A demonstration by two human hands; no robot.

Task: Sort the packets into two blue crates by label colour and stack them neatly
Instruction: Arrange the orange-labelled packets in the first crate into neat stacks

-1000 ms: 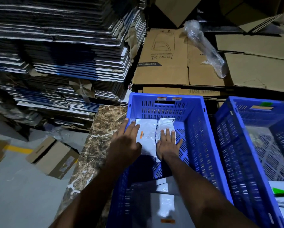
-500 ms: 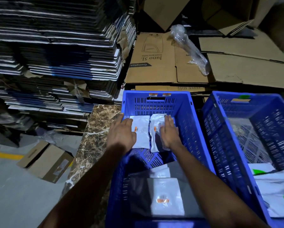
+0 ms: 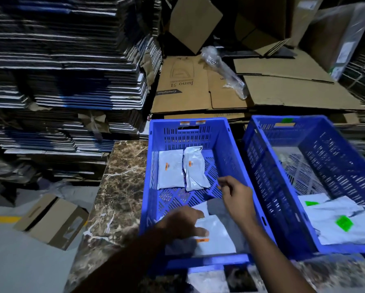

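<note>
Head view shows two white plastic packets with orange labels [image 3: 181, 169] lying side by side at the far end of the left blue slatted plastic crate [image 3: 236, 149]. At its near end the left hand [image 3: 182, 224], fingers spread loosely and holding nothing, hovers blurred over another white orange-labelled packet [image 3: 213, 235]. Nearby the right hand [image 3: 236, 192] hangs loosely curled and empty. Green-labelled white packets [image 3: 338, 224] lie in the right blue crate [image 3: 310, 248]. Judging by this, lift the near packet flat by both edges and lay it squarely beside the far pair.
</note>
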